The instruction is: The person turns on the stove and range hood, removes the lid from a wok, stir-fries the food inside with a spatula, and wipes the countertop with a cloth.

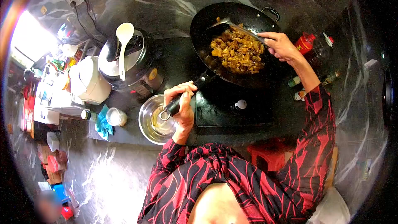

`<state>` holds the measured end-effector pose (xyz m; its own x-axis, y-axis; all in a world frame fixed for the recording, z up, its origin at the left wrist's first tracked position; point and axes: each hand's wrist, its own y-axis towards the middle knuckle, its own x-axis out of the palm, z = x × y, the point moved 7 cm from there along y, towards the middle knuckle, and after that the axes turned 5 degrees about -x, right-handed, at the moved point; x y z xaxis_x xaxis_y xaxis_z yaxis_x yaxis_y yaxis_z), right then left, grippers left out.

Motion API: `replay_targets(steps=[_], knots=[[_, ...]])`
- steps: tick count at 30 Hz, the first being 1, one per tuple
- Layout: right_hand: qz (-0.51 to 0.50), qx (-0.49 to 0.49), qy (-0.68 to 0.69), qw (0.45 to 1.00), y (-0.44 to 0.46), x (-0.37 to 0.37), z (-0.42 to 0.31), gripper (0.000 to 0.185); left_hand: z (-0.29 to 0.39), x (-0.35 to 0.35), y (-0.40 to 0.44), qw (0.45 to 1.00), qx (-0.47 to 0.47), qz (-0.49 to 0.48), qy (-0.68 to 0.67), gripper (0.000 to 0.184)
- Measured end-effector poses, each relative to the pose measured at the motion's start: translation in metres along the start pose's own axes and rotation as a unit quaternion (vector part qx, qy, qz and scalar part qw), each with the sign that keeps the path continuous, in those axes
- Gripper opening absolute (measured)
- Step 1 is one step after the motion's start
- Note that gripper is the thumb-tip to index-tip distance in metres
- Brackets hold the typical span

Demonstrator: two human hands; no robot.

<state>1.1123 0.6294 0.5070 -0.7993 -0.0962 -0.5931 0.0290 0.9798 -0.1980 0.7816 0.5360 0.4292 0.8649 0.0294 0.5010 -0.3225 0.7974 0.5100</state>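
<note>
Browned chunks of food point(238, 50) lie in a large black wok point(203, 37), which looks tilted. My left hand point(181, 105) is wrapped round the wok's black handle point(202, 80), above a metal bowl point(146, 116). At the wok's right side, my right hand point(281, 46) grips the handle of a metal spatula point(244, 30). The spatula's head is inside the wok, near its far left wall, beside a small piece of food. Fingers of both hands are closed.
A cooker point(143, 84) with a pale ladle point(124, 49) on top stands left of the wok. Nearer me are a white tub point(116, 117) and a blue cloth point(103, 123). Bottles, one with a red label point(304, 44), stand at the right. A black cooktop point(219, 114) lies below the wok.
</note>
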Motion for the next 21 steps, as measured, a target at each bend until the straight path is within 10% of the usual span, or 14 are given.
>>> replay_targets(steps=[21], knots=[[0.050, 0.046, -0.033, 0.997, -0.023, -0.010, 0.031, 0.034, -0.002, -0.002, -0.003, 1.000, -0.005, -0.011, -0.013, 0.012]])
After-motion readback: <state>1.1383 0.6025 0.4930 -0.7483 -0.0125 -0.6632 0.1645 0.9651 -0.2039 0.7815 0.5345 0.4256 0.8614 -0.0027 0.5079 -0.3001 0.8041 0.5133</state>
